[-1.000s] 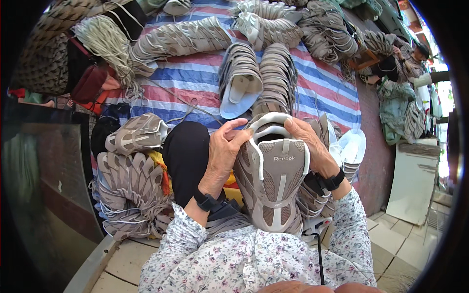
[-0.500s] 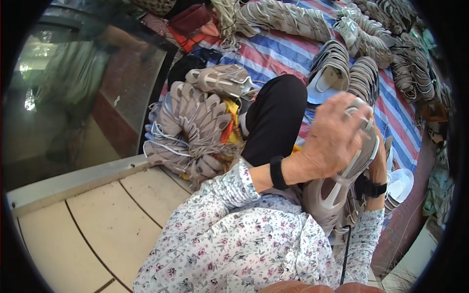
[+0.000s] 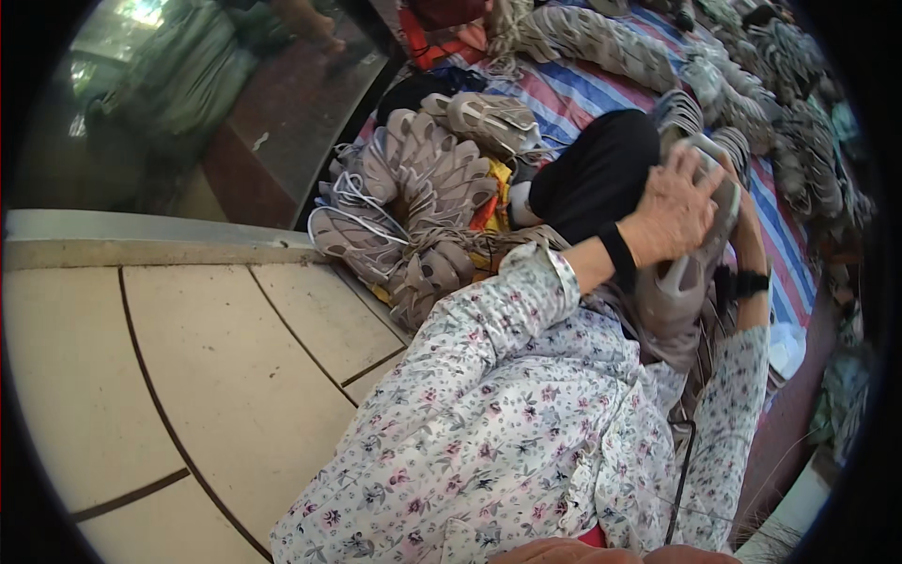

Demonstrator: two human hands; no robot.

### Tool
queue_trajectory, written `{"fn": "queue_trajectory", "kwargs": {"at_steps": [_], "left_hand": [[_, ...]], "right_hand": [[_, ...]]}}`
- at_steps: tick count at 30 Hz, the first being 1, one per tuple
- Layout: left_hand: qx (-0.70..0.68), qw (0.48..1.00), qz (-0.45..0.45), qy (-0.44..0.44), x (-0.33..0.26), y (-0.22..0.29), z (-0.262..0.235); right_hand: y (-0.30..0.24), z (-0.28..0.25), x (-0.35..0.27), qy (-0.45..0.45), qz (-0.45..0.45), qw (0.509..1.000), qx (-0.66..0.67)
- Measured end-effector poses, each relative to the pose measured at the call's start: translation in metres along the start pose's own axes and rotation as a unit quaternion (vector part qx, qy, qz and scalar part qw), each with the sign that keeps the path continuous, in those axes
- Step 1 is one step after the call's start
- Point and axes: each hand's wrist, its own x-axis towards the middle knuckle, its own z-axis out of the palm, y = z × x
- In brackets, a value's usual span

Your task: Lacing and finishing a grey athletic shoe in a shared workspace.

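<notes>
Beige tiled floor (image 3: 188,376) fills your left side, far more of it than a second ago, when the striped tarp (image 3: 601,99) filled the view. No container shows; grey shoes lie loose in a fanned, tied bundle (image 3: 413,207) beside your black-clad knee (image 3: 601,174). The grey shoe (image 3: 681,273) stays upright over your lap: your left hand (image 3: 672,211) spreads over its top, your right hand (image 3: 742,221) is mostly hidden behind it, grip unclear.
</notes>
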Motion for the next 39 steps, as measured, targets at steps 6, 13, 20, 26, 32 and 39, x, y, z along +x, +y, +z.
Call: {"fn": "queue_trajectory", "kwargs": {"at_steps": [6,13,20,26,32,39], "left_hand": [[0.057,0.994,0.09,0.007,0.009,-0.04,0.01],[-0.008,0.994,0.082,-0.071,0.02,-0.063,-0.015],[-0.121,0.984,0.063,-0.111,0.022,-0.078,-0.02],[-0.223,0.97,-0.036,-0.089,0.025,-0.085,-0.028],[-0.187,0.982,0.012,-0.038,-0.02,-0.038,-0.093],[-0.298,0.892,-0.095,-0.327,-0.091,0.011,-0.094]], "right_hand": [[0.044,-0.036,0.042,0.009,-0.09,0.987,-0.136],[-0.022,0.039,-0.051,0.23,-0.258,0.871,-0.348],[-0.015,0.139,-0.177,-0.008,-0.265,0.775,-0.574],[0.011,0.145,-0.18,0.085,-0.28,0.737,-0.609],[0.011,0.137,-0.182,0.083,-0.309,0.822,-0.472],[0.001,0.145,-0.195,0.116,-0.279,0.879,-0.369]]}}
